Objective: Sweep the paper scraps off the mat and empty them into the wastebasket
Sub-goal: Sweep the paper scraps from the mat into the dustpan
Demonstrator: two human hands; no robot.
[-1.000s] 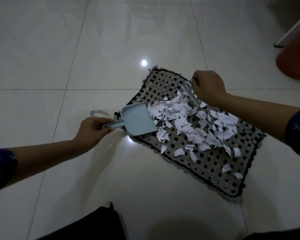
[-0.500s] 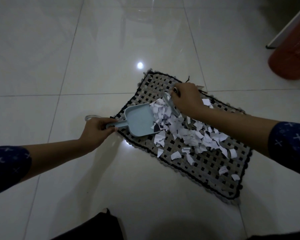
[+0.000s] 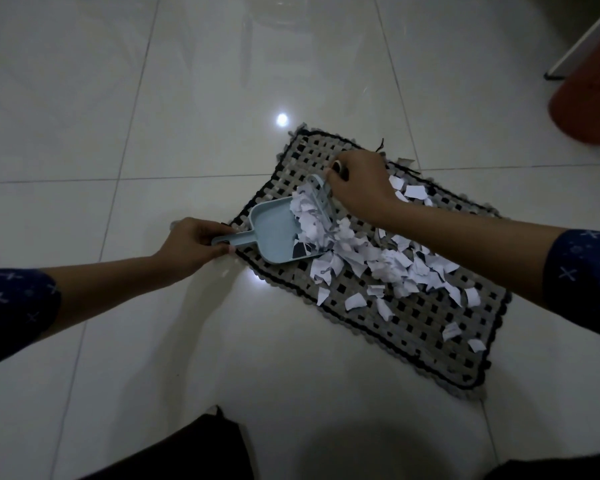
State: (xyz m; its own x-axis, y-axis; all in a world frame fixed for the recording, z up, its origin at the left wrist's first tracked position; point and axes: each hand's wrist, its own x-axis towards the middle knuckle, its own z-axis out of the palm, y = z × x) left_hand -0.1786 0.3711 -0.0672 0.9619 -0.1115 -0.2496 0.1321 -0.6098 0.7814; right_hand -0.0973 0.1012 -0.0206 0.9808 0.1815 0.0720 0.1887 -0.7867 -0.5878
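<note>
Scraps heaped at the pan's mouth, both hands at work.

The tiled floor (image 3: 153,98) lies under both arms. The woven mat (image 3: 413,327) spreads beneath the right hand (image 3: 359,185) and ends just beside the left hand (image 3: 191,244). The red basket (image 3: 589,109) stands well beyond the right hand, off the mat (only part of it shows). Scraps (image 3: 388,261) lie piled on the mat under the right wrist and forearm, a few already inside the pan (image 3: 274,233), whose mouth faces the right hand. The left hand's fingers are curled round the pan's handle at the mat's edge. The right hand is clenched round a small brush (image 3: 321,195), whose head meets the heap just below its knuckles.
</note>
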